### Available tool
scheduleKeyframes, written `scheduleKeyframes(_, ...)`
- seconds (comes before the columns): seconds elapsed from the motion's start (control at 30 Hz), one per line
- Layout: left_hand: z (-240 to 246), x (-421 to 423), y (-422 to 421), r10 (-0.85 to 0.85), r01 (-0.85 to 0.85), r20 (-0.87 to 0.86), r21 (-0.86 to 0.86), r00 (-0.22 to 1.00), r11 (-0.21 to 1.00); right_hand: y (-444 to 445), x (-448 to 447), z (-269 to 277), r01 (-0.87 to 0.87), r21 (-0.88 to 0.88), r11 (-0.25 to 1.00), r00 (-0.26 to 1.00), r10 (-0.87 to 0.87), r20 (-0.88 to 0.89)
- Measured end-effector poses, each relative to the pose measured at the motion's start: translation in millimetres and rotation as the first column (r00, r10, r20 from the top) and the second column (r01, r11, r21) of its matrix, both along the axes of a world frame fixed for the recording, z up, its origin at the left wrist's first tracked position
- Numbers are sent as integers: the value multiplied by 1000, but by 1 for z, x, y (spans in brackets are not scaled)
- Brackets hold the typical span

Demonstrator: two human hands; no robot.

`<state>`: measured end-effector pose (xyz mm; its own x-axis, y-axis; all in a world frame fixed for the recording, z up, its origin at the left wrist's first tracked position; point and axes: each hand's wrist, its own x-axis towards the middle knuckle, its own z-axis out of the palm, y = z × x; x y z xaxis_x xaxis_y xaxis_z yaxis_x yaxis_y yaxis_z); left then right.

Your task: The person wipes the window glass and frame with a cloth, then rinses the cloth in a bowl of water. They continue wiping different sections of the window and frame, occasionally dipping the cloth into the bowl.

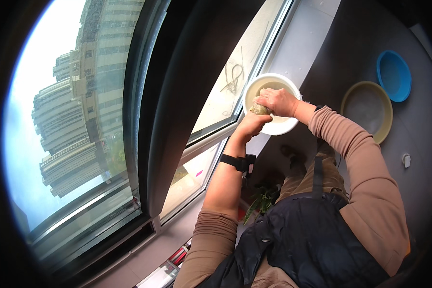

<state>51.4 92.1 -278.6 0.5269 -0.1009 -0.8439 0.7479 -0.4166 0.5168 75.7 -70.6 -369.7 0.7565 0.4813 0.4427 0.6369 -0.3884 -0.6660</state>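
Over a white plastic bucket (283, 129), both my hands grip a wet, bunched-up cloth (259, 109) of a pale greenish colour. My right hand (279, 100) wraps its upper end, with the knuckles facing up. Close below, my left hand (252, 124) holds the lower end, thumb lying along it. Cloudy water (253, 94) shows inside the bucket, partly hidden by the hands. The bucket appears to stand on the window sill (302, 39), near its edge.
An open window sash with a dark frame (180, 90) stands to my left. On the floor at right are a tan basin (367, 108), a blue basin (394, 75) and a small white object (406, 160). A green plant (261, 201) grows beside my legs.
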Motion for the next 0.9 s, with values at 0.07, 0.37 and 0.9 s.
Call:
scheduleKeyframes(0.07, -10, 0, -2, -264, 196, 285, 244, 922, 950, 1, 3, 1, -50, -61, 997, 998, 47, -42)
scheduleKeyframes(0.37, -23, -7, -9, -618, 198, 260, 795, 742, 573, 15, 19, 23, -278, -406, 871, 885, 68, -460)
scheduleKeyframes(0.9, 21, -4, 0, 140, -330, -381, -496, 914, 803, -17, -3, 25, -97, 168, 981, 977, 62, 202)
